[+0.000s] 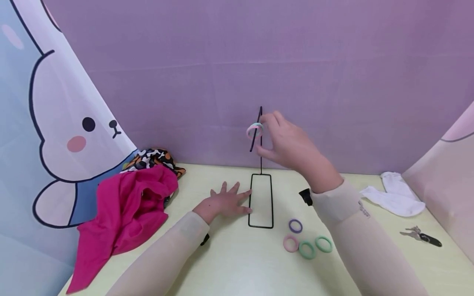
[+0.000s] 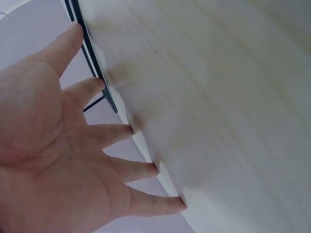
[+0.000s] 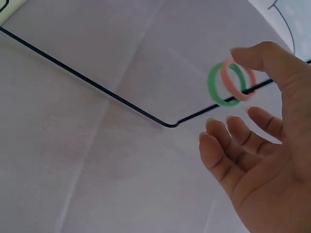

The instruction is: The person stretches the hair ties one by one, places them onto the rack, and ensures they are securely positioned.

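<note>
A black wire stand has a flat rectangular base on the table, an upright post and an arm at its top. A pink hair tie and a green hair tie hang round that arm, side by side. My right hand is beside them, thumb and fingers apart; the thumb tip overlaps the pink one in the right wrist view. Fingers spread, my left hand rests on the table, with its thumb and index fingertip at the base's left side.
Purple, pink and green hair ties lie right of the base. Bright pink cloth and a patterned cloth are heaped left. White socks and keys lie far right. A purple curtain hangs behind.
</note>
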`<state>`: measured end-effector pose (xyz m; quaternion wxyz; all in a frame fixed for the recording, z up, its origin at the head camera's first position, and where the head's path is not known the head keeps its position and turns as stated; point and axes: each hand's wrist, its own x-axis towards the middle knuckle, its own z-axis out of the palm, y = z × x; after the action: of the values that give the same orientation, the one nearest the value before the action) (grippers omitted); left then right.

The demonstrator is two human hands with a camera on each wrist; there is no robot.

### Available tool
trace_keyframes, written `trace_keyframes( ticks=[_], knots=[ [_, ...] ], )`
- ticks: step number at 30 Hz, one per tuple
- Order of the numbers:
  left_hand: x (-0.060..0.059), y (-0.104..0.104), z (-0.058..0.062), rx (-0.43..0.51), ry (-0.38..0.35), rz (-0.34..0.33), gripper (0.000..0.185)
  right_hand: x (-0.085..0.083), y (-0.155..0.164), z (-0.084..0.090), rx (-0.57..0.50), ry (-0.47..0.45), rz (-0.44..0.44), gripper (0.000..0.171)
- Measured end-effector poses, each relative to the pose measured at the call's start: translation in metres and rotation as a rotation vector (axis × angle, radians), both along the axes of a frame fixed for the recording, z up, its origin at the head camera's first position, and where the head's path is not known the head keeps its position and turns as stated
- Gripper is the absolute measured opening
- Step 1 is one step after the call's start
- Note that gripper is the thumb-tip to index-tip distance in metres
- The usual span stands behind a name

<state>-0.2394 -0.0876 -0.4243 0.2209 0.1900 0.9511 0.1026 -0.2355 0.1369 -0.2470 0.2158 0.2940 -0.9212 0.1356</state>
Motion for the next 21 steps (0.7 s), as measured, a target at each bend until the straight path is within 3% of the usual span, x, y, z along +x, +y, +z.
trace_keyframes(
  ticks=[4,12,16,21],
  knots=[
    [0.000,0.000,0.000,0.010,-0.003,0.001,0.077,0.013,0.012,0.000,-0.069,-0.084,-0.038,0.067],
    [-0.002,-0.001,-0.002,0.018,0.001,0.000,0.077,0.045,0.049,-0.013,-0.198,-0.214,-0.076,0.063],
    [-0.004,-0.002,-0.005,0.012,0.002,0.001,0.078,0.053,0.068,-0.036,-0.176,-0.282,-0.046,0.060],
    [-0.005,-0.001,-0.006,0.015,-0.001,-0.002,0.078,0.058,0.093,-0.080,-0.131,-0.439,0.030,0.060]
  ],
)
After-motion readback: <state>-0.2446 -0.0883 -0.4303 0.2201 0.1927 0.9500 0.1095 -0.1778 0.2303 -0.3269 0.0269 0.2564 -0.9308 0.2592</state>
